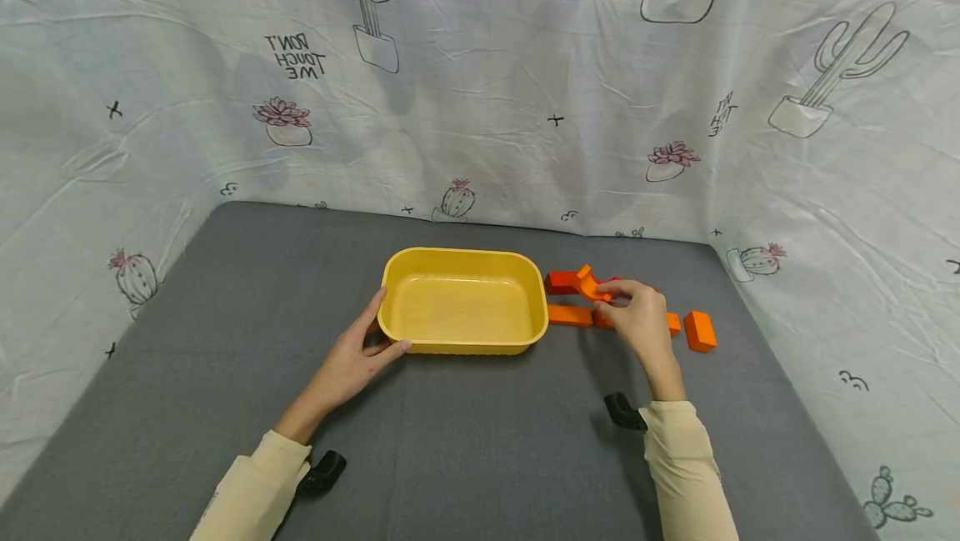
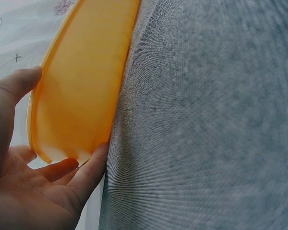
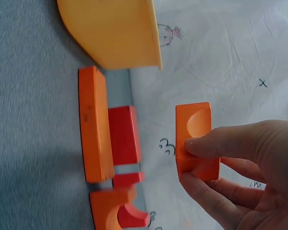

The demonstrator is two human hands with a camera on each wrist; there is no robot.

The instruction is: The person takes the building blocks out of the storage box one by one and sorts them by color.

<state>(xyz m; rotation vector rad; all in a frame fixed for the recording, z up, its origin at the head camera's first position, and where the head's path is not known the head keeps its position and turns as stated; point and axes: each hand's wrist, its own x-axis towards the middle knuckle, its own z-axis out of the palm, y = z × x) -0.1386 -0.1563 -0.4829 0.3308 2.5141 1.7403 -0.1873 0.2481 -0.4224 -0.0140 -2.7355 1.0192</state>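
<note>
A shallow yellow plastic tub stands on the grey tabletop, its inside bare. My left hand holds the tub's left end, thumb at the near corner and other fingers spread along the end wall. In the left wrist view, fingertips of the left hand touch the tub at its rim and side. To the right of the tub, my right hand pinches an orange curved toy block between thumb and fingers. The right wrist view shows this block raised above the other blocks.
Beside the tub's right end lie a long orange block and a red block. Behind the right hand sit further red and orange pieces, including an orange arch. Another orange block lies farthest right. Printed cloth hangs around the table.
</note>
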